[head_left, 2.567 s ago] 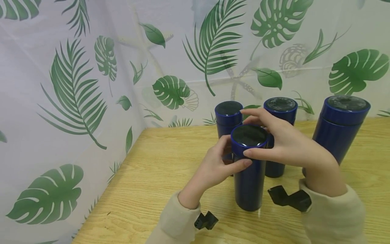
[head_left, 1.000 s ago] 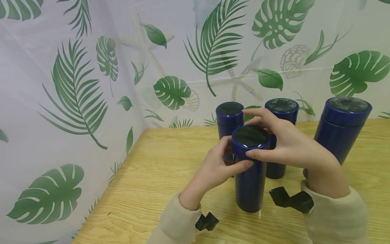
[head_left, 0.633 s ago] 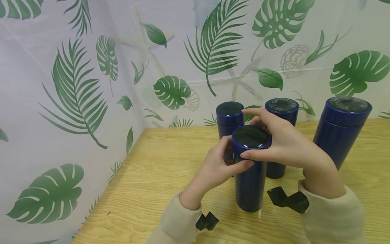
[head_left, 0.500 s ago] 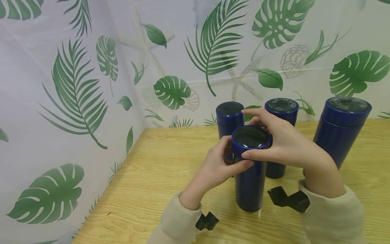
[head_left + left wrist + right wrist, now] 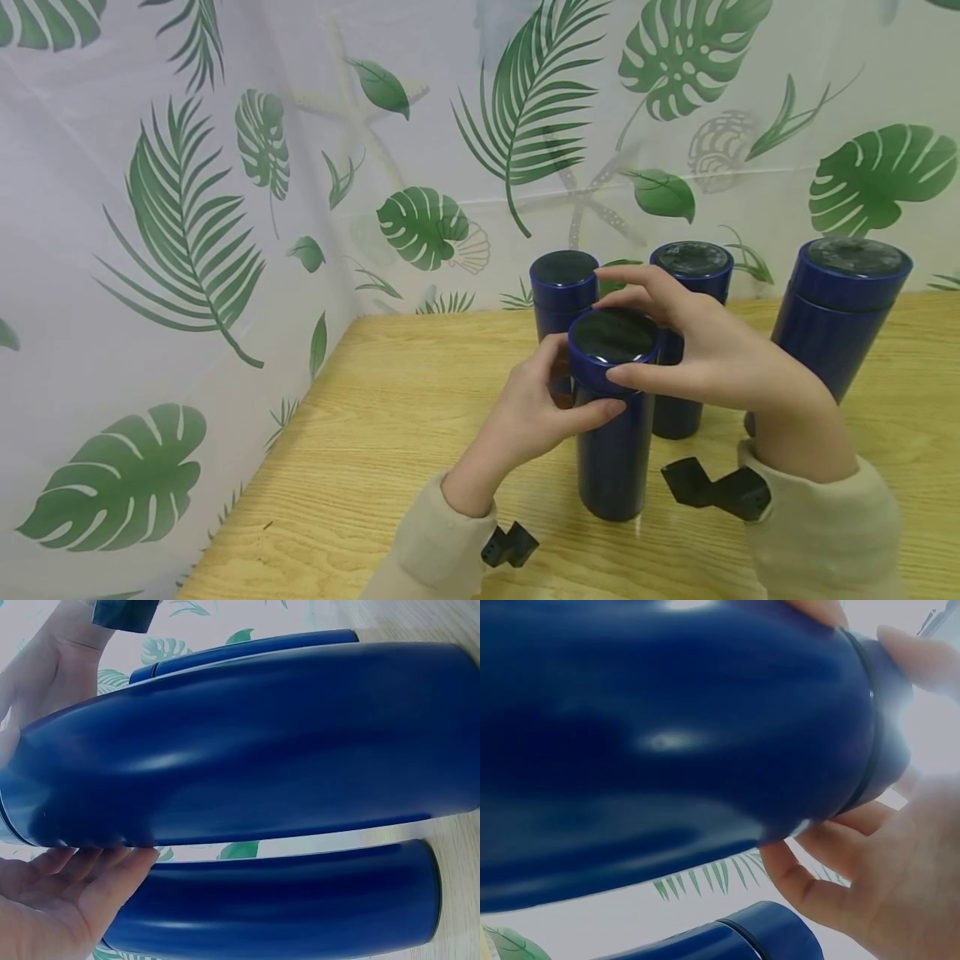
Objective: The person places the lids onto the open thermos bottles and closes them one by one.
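A dark blue vacuum flask (image 5: 615, 458) stands upright on the table, its black-topped lid (image 5: 615, 336) facing up. My left hand (image 5: 528, 404) grips the body just under the lid, thumb across the near side. In the left wrist view, fingertips of the left hand (image 5: 82, 900) touch the flask's side. My right hand (image 5: 712, 350) holds the lid from the right, with its thumb on the near rim and other fingers reaching behind. The right wrist view shows the seam between lid and body beside the right hand (image 5: 900, 870). Far-side fingertips are partly hidden in the head view.
Behind the held flask stand a similar blue flask (image 5: 564, 287) and another (image 5: 692, 260), partly covered by my hands. A further flask (image 5: 840, 317) is at the right. The wooden table (image 5: 390, 400) meets a leaf-printed curtain (image 5: 420, 142) at the back and left.
The right thumb has slid slightly to the right along the lid's near rim, and the right wrist has shifted a little right. The left hand and flask stay nearly in place.
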Tool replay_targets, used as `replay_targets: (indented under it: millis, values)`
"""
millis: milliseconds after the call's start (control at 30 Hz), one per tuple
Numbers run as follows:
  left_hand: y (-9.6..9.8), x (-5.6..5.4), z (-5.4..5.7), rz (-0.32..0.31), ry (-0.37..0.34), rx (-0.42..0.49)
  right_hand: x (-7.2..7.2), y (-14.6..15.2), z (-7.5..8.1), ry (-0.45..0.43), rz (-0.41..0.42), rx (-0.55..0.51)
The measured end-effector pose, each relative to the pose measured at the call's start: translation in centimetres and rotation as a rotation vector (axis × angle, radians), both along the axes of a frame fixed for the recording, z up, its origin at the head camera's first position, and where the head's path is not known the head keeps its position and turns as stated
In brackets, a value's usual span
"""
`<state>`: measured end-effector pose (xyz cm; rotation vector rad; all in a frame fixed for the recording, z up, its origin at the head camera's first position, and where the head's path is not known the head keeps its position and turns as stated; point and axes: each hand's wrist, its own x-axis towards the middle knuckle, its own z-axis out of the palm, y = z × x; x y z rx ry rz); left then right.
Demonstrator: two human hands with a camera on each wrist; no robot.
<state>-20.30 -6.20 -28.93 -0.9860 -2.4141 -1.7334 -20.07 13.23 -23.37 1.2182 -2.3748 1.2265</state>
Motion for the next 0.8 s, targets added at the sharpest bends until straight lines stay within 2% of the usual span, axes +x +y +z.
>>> replay_targets:
  millis: [200,367,467,600,700,800]
  values:
    - [0.01,0.01,-0.05,0.021,0.005,0.002,0.11,-0.50,0.03,0.053,-0.143,0.032]
    - [0.00,-0.01,-0.06,0.022,0.009,0.003,-0.01,-0.86,0.00,0.081,-0.197,0.049]
    - [-0.03,-0.03,-0.05,0.016,0.005,0.007,0.02,-0.74,0.06,0.050,-0.164,0.054]
    - [-0.06,-0.05,-0.04,0.007,-0.006,0.011,-0.04,-0.32,0.06,0.014,-0.059,0.040]
    - [-0.08,-0.06,-0.05,0.007,-0.016,0.014,-0.13,-0.12,-0.04,0.026,0.002,0.027]
    - [-0.05,-0.08,-0.06,0.014,-0.022,0.016,-0.16,-0.13,-0.08,0.044,0.012,0.020]
